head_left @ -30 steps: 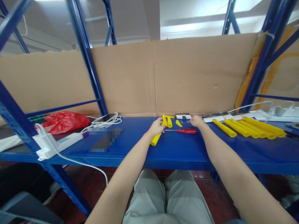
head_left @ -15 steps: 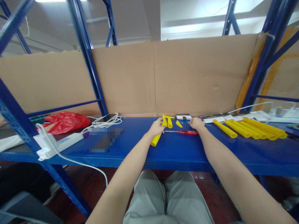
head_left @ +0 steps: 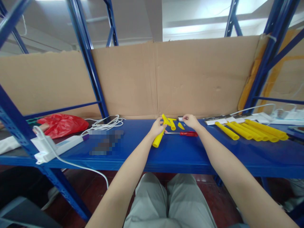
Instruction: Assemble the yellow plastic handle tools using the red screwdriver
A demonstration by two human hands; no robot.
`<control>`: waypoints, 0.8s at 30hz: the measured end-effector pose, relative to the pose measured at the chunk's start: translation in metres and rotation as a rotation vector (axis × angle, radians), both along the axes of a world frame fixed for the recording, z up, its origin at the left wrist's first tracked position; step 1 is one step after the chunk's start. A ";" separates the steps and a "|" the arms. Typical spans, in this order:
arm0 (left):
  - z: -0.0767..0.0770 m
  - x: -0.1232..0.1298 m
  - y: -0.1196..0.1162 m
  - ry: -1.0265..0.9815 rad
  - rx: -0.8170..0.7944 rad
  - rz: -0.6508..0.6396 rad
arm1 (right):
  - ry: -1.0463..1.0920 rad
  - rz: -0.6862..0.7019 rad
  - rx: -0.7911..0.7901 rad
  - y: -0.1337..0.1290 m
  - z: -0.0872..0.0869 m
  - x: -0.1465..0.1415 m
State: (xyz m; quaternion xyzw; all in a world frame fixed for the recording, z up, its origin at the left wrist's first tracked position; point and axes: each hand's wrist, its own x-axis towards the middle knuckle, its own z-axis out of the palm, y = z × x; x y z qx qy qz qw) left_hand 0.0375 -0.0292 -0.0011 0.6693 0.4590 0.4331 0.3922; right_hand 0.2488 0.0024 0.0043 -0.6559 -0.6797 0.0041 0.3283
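Note:
My left hand (head_left: 158,127) is wrapped round a yellow T-shaped plastic handle (head_left: 156,141), its tube end pointing toward me and its crosspiece raised. My right hand (head_left: 190,121) is closed in a pinch above the shelf; a tiny dark thing, too small to name, seems to show at the fingertips. Between the hands lie a second yellow T-shaped piece (head_left: 173,126) and a small yellow pointed piece (head_left: 180,126). Below them rests a screwdriver (head_left: 188,134) with a red handle, its shaft toward my left hand. Behind my right hand a small white packet (head_left: 180,118) is partly hidden.
Several yellow tubes (head_left: 255,131) lie in a row at the right. On the left are a white power strip (head_left: 68,143), coiled white cable (head_left: 108,123) and a red plastic bag (head_left: 63,125). Cardboard (head_left: 194,76) backs the blue shelf (head_left: 133,158); blue posts (head_left: 91,69) frame it.
My right hand has moved left and slightly up, off the spot beside the packet, and now covers part of it. My left hand has tilted the yellow handle so its crosspiece shows more.

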 end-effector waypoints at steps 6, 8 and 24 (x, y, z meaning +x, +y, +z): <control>0.005 -0.003 0.002 -0.139 -0.019 -0.092 | 0.122 0.400 -0.059 0.002 -0.003 -0.023; 0.005 -0.004 0.003 -0.173 -0.034 -0.110 | 0.196 0.414 -0.086 0.004 -0.005 -0.024; 0.013 -0.005 -0.004 -0.357 -0.169 -0.208 | 0.941 0.607 -0.423 -0.013 0.001 -0.009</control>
